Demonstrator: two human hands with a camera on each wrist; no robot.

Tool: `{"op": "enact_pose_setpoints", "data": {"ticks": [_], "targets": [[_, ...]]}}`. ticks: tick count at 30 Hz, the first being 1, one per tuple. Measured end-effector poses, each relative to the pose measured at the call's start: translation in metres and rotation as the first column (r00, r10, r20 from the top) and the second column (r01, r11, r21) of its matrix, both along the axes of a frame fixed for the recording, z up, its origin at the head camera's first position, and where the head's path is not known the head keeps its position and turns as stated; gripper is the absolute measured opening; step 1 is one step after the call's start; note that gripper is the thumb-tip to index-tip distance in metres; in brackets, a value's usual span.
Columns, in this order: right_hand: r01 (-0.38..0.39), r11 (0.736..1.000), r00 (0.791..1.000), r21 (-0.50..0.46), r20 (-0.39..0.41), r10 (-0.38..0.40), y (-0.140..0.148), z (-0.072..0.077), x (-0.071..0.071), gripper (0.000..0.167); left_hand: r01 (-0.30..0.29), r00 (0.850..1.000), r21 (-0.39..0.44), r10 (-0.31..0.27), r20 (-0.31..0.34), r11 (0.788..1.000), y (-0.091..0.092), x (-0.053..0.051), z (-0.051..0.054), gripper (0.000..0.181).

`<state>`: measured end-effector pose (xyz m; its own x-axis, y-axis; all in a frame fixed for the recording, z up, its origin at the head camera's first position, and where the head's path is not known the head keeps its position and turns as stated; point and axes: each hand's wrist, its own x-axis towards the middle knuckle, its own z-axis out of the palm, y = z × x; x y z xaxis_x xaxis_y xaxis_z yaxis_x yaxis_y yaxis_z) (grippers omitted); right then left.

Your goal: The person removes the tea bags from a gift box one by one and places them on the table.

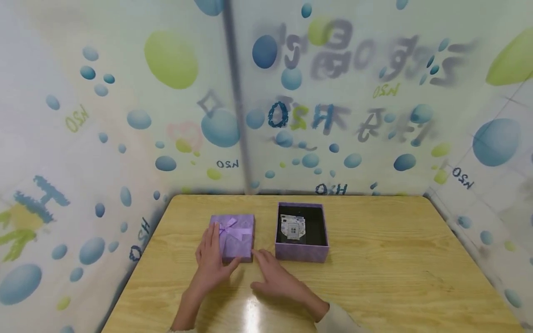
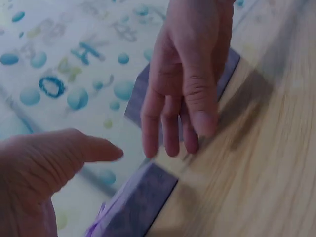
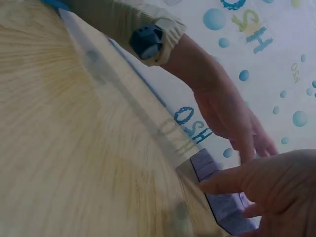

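Observation:
A purple square box lid [image 1: 241, 243] with a ribbon bow [image 1: 228, 227] lies on the table, bow side up. My left hand [image 1: 211, 266] is at its left side, fingers extended over the left edge and thumb spread toward the front edge. Close to the lid's front right corner is my right hand [image 1: 278, 280], its fingers loosely extended and holding nothing. To the right stands the open purple box base [image 1: 301, 253] with a black inside. A patterned paper piece with a small label [image 1: 293, 229] lies in it. In the left wrist view, the right hand [image 2: 190, 74] partly covers the base.
The wooden table [image 1: 383, 268] carries the lid and base near its far half. Printed walls [image 1: 354, 92] with blue and green bubbles enclose its back and sides. A dark device [image 3: 146, 41] sits on the left wrist over the sleeve.

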<state>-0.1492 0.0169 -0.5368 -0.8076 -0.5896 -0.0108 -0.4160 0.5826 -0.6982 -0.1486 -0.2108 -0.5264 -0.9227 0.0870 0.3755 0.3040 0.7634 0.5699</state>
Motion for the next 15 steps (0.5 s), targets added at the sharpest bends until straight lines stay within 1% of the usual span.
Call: {"op": "enact_pose_setpoints", "data": {"ticks": [2, 4, 6, 8, 9, 12, 14, 15], "targets": [[-0.030, 0.998, 0.999, 0.055, -0.025, 0.031, 0.010, 0.001, 0.009, 0.083, 0.066, 0.997, 0.044, -0.065, -0.038, 0.997, 0.012, -0.003, 0.003, 0.115], [-0.059, 0.994, 0.996, 0.093, -0.058, 0.065, 0.021, 0.002, 0.016, 0.076, 0.132, 0.990, 0.102, -0.125, -0.070, 0.986, 0.023, -0.007, 0.005, 0.113], [-0.094, 0.987, 0.989, 0.130, -0.102, 0.108, 0.032, 0.005, 0.022, 0.068, 0.184, 0.982, 0.168, -0.174, -0.074, 0.969, 0.035, -0.011, 0.007, 0.110], [-0.131, 0.975, 0.977, 0.180, -0.142, 0.157, 0.045, 0.009, 0.028, 0.063, 0.218, 0.976, 0.223, -0.210, -0.058, 0.950, 0.046, -0.015, 0.008, 0.109], [-0.149, 0.968, 0.973, 0.204, -0.146, 0.181, 0.052, 0.012, 0.031, 0.061, 0.235, 0.972, 0.249, -0.228, -0.056, 0.940, 0.052, -0.018, 0.009, 0.108], [-0.196, 0.944, 0.965, 0.267, -0.116, 0.233, 0.075, 0.023, 0.038, 0.062, 0.251, 0.964, 0.295, -0.265, 0.009, 0.922, 0.071, -0.024, 0.011, 0.110], [-0.221, 0.933, 0.966, 0.285, -0.067, 0.249, 0.091, 0.030, 0.040, 0.063, 0.264, 0.956, 0.312, -0.291, 0.043, 0.913, 0.083, -0.030, 0.012, 0.111], [-0.235, 0.932, 0.967, 0.277, -0.034, 0.254, 0.100, 0.033, 0.039, 0.062, 0.268, 0.953, 0.312, -0.298, 0.052, 0.911, 0.088, -0.033, 0.012, 0.112]]}}
